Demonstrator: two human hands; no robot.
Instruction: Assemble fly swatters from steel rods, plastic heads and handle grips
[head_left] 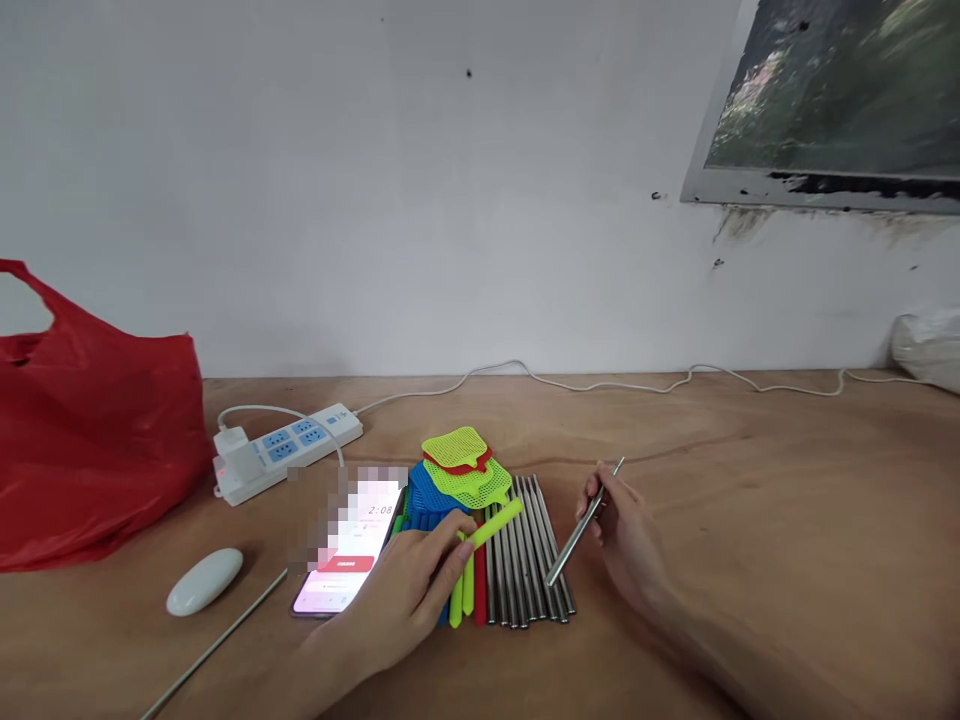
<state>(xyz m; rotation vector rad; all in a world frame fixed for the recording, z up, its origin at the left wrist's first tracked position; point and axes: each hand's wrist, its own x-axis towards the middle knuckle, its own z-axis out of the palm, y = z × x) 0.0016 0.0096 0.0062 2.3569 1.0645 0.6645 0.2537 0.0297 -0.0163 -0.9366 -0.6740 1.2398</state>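
Note:
My left hand [409, 590] is closed on a yellow-green fly swatter [480, 495] by its handle; the mesh head lies over a pile of blue, red and green swatters [439, 490]. My right hand [626, 535] pinches a thin metal rod [581, 525], held slanted above the table. Between the two hands lies a row of several metal rods [529, 550] side by side on the wooden table [750, 500]. A lit phone [349, 550] lies just left of my left hand.
A red plastic bag [90, 430] stands at the left. A white power strip [281, 450] with a cable lies behind the phone. A white oval object [204, 580] and one loose metal rod [217, 640] lie front left. A white bag [930, 345] sits far right by the wall.

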